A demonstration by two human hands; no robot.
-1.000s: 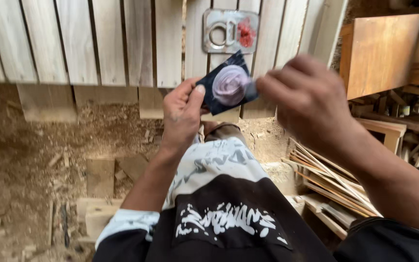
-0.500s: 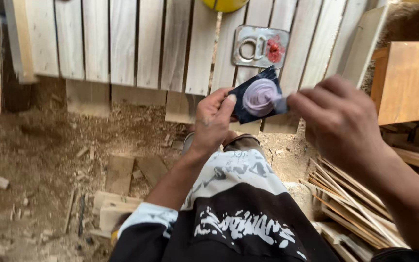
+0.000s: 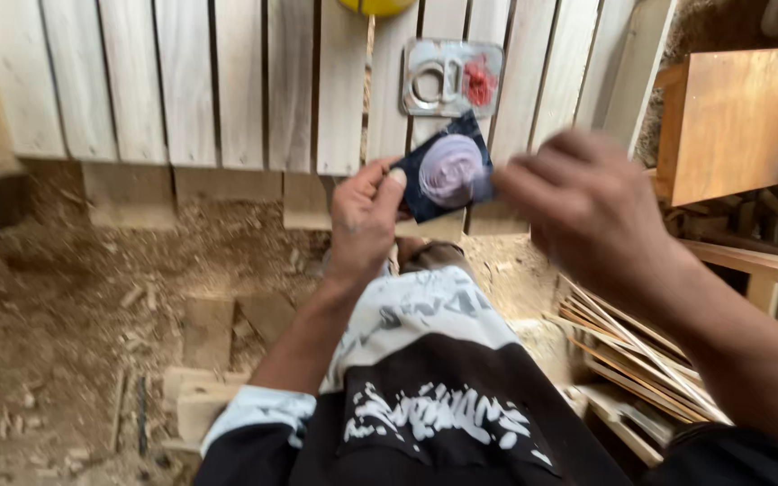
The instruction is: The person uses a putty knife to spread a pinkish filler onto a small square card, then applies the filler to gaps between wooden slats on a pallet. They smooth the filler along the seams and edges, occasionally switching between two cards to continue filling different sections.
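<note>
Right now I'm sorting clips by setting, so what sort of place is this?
Probably a rough woodworking yard or shed: a pale slatted wooden panel stands ahead, sawdust and offcut blocks cover the dirt ground, and a bundle of thin wooden strips lies at the right.

Dk blue packet, lilac swirl
</note>
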